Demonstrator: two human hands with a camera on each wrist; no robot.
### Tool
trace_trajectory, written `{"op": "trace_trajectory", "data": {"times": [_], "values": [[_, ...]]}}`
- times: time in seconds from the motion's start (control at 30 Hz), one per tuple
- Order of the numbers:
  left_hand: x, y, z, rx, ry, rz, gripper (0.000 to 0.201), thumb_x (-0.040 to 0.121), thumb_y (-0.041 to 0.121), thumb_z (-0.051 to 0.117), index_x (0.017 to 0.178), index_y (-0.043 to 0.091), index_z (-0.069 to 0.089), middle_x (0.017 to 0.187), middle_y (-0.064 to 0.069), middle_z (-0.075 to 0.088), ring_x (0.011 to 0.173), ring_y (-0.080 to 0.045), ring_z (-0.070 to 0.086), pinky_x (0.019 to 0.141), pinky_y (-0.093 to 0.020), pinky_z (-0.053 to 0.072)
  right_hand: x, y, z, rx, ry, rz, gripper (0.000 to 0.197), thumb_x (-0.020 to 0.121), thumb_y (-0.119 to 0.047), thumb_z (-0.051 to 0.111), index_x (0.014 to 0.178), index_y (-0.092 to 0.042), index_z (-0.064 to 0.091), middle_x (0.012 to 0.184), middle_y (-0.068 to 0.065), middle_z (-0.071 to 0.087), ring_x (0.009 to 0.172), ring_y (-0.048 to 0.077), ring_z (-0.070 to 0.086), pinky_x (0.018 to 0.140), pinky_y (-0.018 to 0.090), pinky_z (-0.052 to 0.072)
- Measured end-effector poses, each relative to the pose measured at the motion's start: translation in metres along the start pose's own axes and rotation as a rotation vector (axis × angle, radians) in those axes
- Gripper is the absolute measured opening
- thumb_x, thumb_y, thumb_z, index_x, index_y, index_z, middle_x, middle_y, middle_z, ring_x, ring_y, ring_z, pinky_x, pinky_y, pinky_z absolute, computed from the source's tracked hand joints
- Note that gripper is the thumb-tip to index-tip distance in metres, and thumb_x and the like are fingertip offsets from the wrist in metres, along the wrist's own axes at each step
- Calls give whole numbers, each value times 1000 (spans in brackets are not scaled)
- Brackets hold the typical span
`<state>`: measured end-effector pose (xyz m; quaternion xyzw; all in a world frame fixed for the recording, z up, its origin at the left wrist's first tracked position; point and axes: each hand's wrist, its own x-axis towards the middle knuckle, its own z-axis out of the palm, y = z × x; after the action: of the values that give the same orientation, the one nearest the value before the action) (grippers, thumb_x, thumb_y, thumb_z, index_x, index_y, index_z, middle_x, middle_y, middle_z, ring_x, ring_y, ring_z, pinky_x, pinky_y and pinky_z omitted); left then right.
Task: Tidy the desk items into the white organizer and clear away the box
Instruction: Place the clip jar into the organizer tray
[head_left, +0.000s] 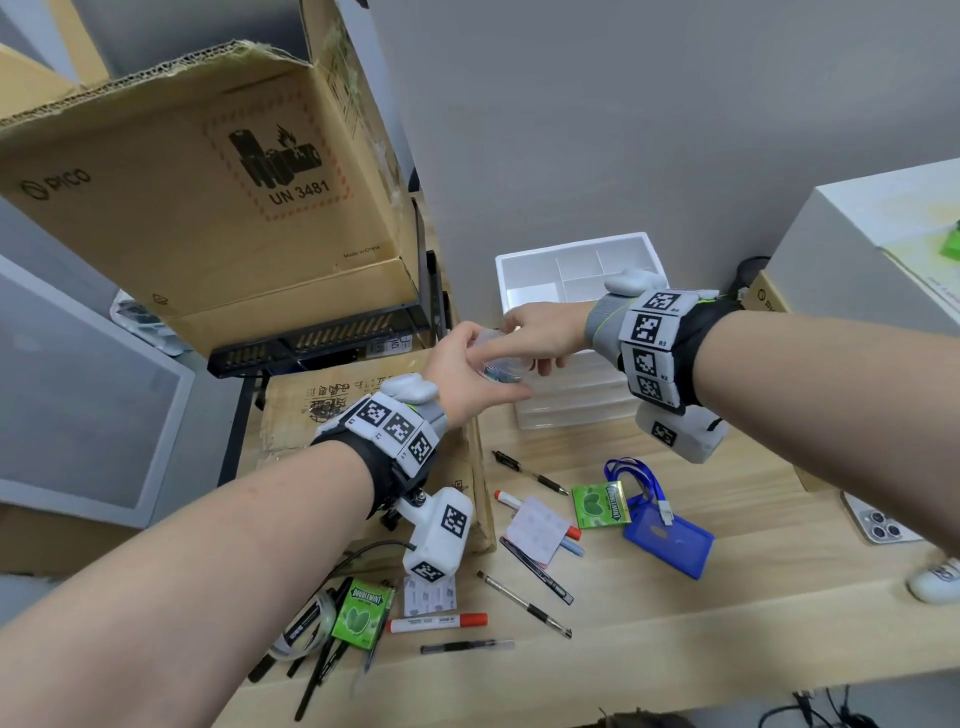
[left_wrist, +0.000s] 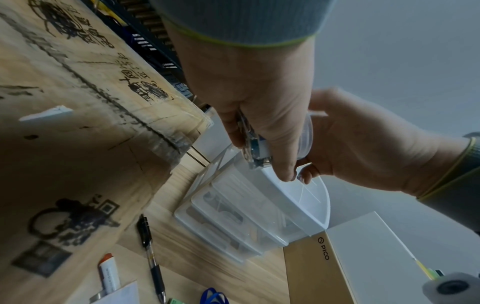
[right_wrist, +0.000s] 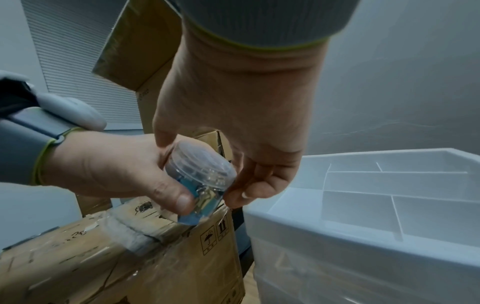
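Note:
A small clear jar (head_left: 501, 370) (right_wrist: 200, 176) with a screw lid and a blue label is held between both hands, above the corner of a taped cardboard box (head_left: 332, 405). My left hand (head_left: 485, 366) grips its body from below. The thumb and fingers of my right hand (head_left: 524, 345) curl round the lid end. Just to the right stands the white organizer (head_left: 501, 280) (right_wrist: 363, 207), with bare top compartments and clear drawers below. Pens (head_left: 524, 603), markers (head_left: 439, 622), gum packs (head_left: 601, 505), a blue badge holder (head_left: 667, 540) and a tape roll (head_left: 306, 621) lie on the wooden desk.
A large open PICO carton (head_left: 208, 197) sits on a black rack (head_left: 322, 338) at the back left. A white box (head_left: 857, 234) and a flat PICO box (left_wrist: 309, 271) stand right of the organizer. A phone (head_left: 878, 525) lies near the right desk edge.

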<state>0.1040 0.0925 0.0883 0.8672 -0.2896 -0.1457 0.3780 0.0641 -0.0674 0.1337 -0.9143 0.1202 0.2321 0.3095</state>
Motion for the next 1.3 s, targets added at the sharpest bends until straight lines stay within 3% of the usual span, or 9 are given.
{"op": "trace_trajectory", "data": {"times": [0.1,0.3,0.47,0.67,0.8,0.9,1.03,1.13,1.3], "values": [[2,6,2,-12,-11,-8,65,47,46,91,99,26,56,91,9,65,84,-10,65,68,-34,58,0,3,-3,35,12,-20,63,79,-66,61,101,-7,60,89,15,72,60,22,68,54,26,48],[5,14,17,-85,47,-15,68,47,36,96,102,17,61,93,6,69,87,-9,67,72,-33,58,-4,5,-11,-96,-4,130,91,79,-86,30,82,-2,64,71,14,74,54,25,69,61,26,52],[13,12,18,-47,11,-37,66,44,50,92,96,24,58,86,8,67,79,-11,65,66,-33,57,0,15,-22,-46,-52,47,61,78,-68,56,104,-13,59,89,11,71,52,22,66,56,25,47],[19,18,29,-77,49,-59,59,53,37,95,97,15,61,84,2,66,76,-17,63,63,-33,53,14,16,-26,-126,-55,82,58,75,-66,53,73,-9,65,68,10,70,51,23,59,56,26,44],[29,24,32,-85,86,-77,61,55,36,95,100,14,60,83,7,64,74,-11,61,61,-23,50,22,23,-33,-76,-26,84,56,75,-65,55,75,-11,66,75,8,71,58,21,67,55,25,41],[37,29,29,-103,118,-49,61,57,34,94,102,16,57,83,12,60,73,-5,58,59,-15,47,28,23,-44,-52,35,43,55,75,-64,57,75,-9,67,74,8,65,63,23,58,55,26,40],[50,25,22,-143,151,-46,77,59,35,92,122,20,50,105,10,63,91,-6,63,80,-28,56,37,18,-68,21,216,-28,47,73,-54,67,81,-8,60,73,5,50,68,25,44,60,32,35],[55,17,20,-100,128,-94,88,67,28,89,139,12,42,117,1,55,98,-10,55,89,-29,52,41,24,-79,-59,386,-26,55,68,-48,71,103,-10,53,88,-1,59,78,24,55,67,34,44],[55,10,25,-43,56,-118,70,72,27,81,133,15,49,112,3,57,91,-13,60,84,-34,56,56,41,-71,-179,430,35,46,70,-39,72,102,-7,62,89,8,67,83,30,64,66,33,49]]}}
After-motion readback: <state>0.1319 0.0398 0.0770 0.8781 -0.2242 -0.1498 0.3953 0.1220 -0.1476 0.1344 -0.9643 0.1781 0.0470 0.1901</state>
